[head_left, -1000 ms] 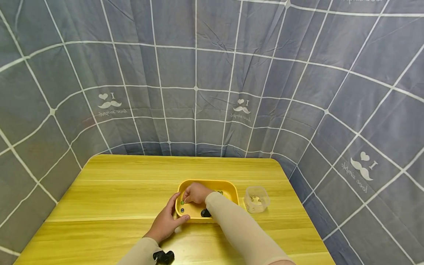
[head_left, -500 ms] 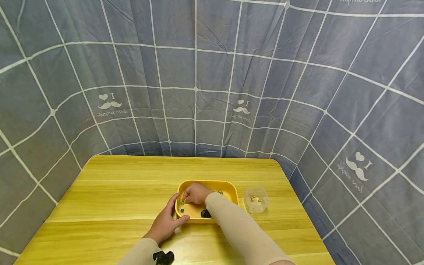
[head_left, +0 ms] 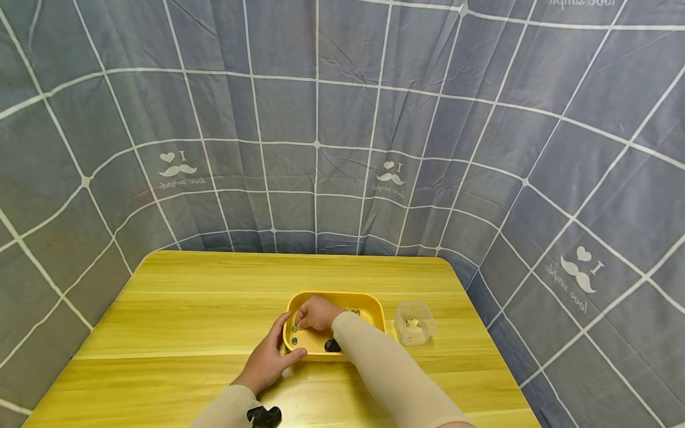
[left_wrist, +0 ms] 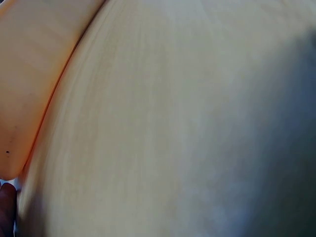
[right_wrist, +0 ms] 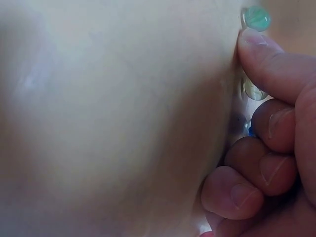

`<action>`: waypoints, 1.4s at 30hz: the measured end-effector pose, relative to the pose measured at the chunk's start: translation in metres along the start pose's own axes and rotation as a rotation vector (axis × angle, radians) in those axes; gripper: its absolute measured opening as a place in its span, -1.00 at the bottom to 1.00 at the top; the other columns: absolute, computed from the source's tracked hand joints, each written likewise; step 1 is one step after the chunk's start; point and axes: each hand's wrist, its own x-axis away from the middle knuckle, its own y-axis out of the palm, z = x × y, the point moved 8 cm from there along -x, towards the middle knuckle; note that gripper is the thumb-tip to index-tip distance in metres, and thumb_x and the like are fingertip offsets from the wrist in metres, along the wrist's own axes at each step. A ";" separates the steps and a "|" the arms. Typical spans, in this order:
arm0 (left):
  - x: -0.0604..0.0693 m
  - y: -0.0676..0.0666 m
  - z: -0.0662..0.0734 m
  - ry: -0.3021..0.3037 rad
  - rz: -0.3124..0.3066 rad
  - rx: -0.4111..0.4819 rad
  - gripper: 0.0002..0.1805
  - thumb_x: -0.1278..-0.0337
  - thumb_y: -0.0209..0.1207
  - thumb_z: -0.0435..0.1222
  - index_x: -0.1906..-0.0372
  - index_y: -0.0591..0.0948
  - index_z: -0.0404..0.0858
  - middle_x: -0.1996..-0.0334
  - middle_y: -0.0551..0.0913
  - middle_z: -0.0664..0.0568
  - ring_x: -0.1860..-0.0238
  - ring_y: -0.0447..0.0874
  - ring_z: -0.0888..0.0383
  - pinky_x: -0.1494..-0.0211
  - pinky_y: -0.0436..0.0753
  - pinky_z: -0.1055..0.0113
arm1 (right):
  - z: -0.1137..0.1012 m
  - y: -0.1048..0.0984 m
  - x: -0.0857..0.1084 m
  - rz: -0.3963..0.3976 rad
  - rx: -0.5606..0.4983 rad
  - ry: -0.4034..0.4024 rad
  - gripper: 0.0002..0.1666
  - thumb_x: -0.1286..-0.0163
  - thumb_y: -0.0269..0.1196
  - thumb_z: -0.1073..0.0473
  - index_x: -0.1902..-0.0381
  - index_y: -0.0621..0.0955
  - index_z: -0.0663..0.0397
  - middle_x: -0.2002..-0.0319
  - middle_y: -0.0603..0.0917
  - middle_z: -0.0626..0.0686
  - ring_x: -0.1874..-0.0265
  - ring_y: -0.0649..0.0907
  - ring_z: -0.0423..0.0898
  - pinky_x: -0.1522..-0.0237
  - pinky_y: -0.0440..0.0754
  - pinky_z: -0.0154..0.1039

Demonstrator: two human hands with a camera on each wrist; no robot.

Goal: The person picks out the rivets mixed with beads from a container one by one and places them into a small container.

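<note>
My left hand (head_left: 269,355) holds the near left corner of a yellow tray (head_left: 338,357), its thumb over the front rim and its fingers along the left side. Inside the tray is my right hand (head_left: 318,312), fingers curled, close to the left wall. In the right wrist view, a clear marble (right_wrist: 256,90) sits between its thumb (right_wrist: 261,49) and the nearest curled finger. A green marble (right_wrist: 257,18) lies right by the thumb tip. Part of something blue (right_wrist: 251,131) shows behind the fingers. A blue marble (head_left: 294,341) lies nearer the tray's front.
Several more marbles (head_left: 356,312) lie at the tray's far right, partly behind the right sleeve. A clear plastic box (head_left: 414,324) with small pieces inside stands right of the tray on the wooden table (head_left: 203,309). A grey checked curtain (head_left: 342,119) surrounds the table.
</note>
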 end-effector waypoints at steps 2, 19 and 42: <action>0.001 0.001 -0.001 -0.003 -0.002 0.004 0.08 -0.19 0.44 0.17 -0.69 0.10 0.12 -0.63 0.27 -0.16 -0.57 0.37 -0.18 -0.51 0.43 -0.21 | 0.001 0.001 0.001 0.002 -0.003 0.001 -0.94 -0.40 0.45 0.14 0.27 0.86 -0.12 0.42 0.76 -0.27 0.47 0.54 -0.31 0.32 0.53 -0.46; 0.011 0.008 -0.005 -0.003 -0.008 0.014 0.08 -0.19 0.44 0.17 -0.69 0.10 0.12 -0.64 0.27 -0.13 -0.58 0.35 -0.17 -0.52 0.41 -0.21 | -0.002 0.005 0.016 -0.011 -0.080 -0.025 -0.94 -0.40 0.44 0.17 0.29 0.84 -0.08 0.46 0.72 -0.28 0.49 0.50 -0.32 0.35 0.46 -0.49; 0.010 0.009 -0.009 0.008 -0.006 0.030 0.07 -0.19 0.46 0.12 -0.68 0.10 0.17 -0.62 0.33 -0.04 -0.55 0.42 -0.06 -0.53 0.43 -0.14 | 0.009 -0.010 0.021 0.011 -0.212 -0.051 -0.94 -0.36 0.48 0.17 0.34 0.84 -0.09 0.41 0.75 -0.24 0.40 0.53 -0.28 0.29 0.47 -0.43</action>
